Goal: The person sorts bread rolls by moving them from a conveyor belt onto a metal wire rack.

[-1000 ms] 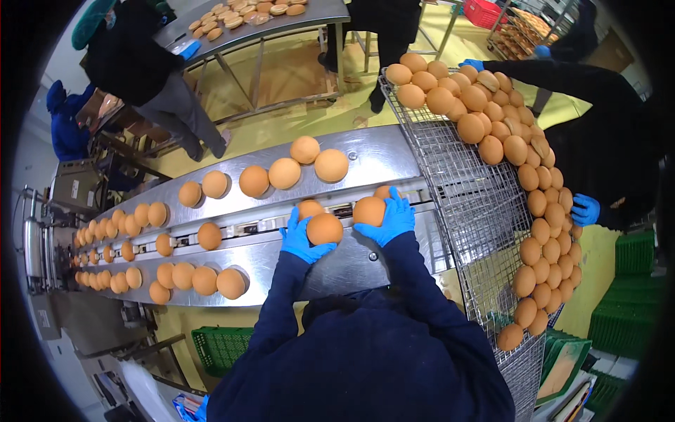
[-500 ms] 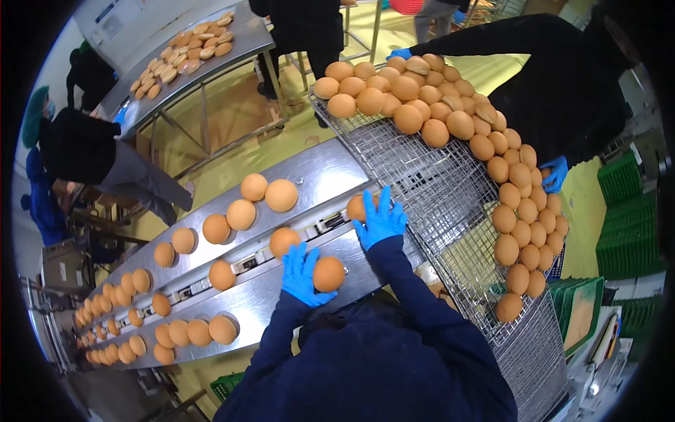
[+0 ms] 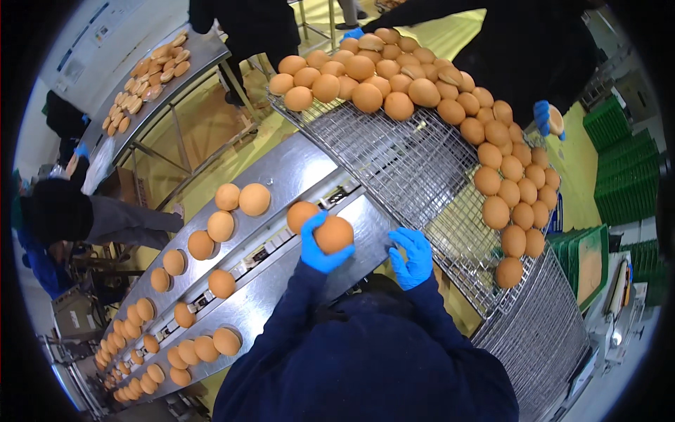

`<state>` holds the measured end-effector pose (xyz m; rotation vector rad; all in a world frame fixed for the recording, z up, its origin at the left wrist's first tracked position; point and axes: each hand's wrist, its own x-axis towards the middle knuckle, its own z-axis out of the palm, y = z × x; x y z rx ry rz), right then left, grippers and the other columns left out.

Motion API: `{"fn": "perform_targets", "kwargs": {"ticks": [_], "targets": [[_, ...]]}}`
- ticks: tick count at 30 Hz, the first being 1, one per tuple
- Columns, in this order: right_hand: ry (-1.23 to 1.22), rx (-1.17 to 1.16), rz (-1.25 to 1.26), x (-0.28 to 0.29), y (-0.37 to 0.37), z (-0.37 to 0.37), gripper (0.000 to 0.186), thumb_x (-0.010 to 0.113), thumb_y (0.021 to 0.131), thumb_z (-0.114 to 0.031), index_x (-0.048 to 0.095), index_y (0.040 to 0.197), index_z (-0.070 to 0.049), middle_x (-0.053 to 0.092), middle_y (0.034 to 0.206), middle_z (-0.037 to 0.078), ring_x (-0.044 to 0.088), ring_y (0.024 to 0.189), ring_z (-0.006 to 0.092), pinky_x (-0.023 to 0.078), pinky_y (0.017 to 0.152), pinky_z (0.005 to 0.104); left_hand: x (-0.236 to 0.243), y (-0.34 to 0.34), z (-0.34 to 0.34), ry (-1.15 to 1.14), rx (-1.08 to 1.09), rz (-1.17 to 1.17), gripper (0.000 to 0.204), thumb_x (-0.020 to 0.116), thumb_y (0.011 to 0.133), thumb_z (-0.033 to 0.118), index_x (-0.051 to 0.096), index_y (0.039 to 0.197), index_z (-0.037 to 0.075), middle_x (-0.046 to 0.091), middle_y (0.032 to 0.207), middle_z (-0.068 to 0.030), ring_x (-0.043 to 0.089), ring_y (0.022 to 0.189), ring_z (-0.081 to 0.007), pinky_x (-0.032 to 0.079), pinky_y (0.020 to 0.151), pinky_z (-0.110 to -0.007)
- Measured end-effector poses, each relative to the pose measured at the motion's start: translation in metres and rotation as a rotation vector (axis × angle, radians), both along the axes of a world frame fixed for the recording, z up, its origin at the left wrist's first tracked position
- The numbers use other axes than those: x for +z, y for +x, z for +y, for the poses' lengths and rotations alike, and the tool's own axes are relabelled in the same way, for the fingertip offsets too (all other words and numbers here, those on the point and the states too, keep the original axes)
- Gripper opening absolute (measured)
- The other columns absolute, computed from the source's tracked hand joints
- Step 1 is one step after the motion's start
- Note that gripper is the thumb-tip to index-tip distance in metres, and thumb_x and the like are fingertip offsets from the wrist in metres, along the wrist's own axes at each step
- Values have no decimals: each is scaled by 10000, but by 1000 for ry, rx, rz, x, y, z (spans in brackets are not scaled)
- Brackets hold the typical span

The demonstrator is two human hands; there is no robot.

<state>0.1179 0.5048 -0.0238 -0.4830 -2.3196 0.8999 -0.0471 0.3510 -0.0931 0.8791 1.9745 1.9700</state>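
My left hand (image 3: 318, 254), in a blue glove, is closed round a round brown bun (image 3: 334, 234) over the steel conveyor table (image 3: 295, 281). Just beyond it another bun (image 3: 302, 216) sits on the narrow belt channel, partly hidden by the held bun and my fingers. My right hand (image 3: 411, 259), also gloved, is beside the wire rack (image 3: 450, 243) near the table's end, fingers bent and apart, no bun in it. More buns (image 3: 222, 283) lie along the channel, and rows of them stand on the steel on both sides.
Many buns (image 3: 423, 93) cover the rack's far and right edges. Across the rack a co-worker's gloved hand (image 3: 542, 119) holds a bun. Green crates (image 3: 615, 169) are stacked at right. At far left another table (image 3: 151, 98) carries buns, with people around it.
My view has turned. The left hand, earlier resting beside the bun, now grips it. My right hand has left a bun on the channel and come nearer me. The co-worker's hand has lifted a bun.
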Motion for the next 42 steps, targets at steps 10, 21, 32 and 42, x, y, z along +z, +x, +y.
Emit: {"fn": "perform_targets", "kwargs": {"ticks": [10, 21, 32, 42], "targets": [[376, -1181, -400, 15, 129, 81, 696, 757, 701, -339, 486, 1296, -99, 478, 1262, 212, 437, 1146, 409, 294, 1015, 512, -58, -73, 20, -566, 122, 569, 595, 669, 740, 134, 474, 1294, 38, 415, 1334, -259, 434, 1202, -387, 351, 1024, -447], [150, -984, -993, 53, 132, 154, 854, 754, 619, -485, 445, 1323, -114, 597, 1066, 181, 552, 1055, 354, 176, 1096, 569, 104, 78, 243, -19, -774, 848, 828, 784, 673, 378, 418, 1349, 69, 395, 1333, -232, 359, 1254, -457, 346, 1034, -495], [261, -1040, -876, 38, 129, 72, 910, 698, 514, -745, 601, 1214, -172, 328, 1438, 212, 269, 1319, 454, 46, 1060, 678, 79, 101, 339, -676, -902, 1069, 991, 682, 466, 773, 578, 1236, 157, 295, 1464, -164, 132, 1341, -517, 211, 961, -750], [74, -853, -753, 36, 148, 87, 888, 790, 520, -608, 611, 1141, 1, 297, 1436, 252, 262, 1308, 433, 225, 1081, 528, 88, 6, 91, -320, -212, 703, 796, 756, 493, 605, 621, 1044, 47, 465, 1256, -275, 423, 1169, -445, 333, 994, -514]]}}
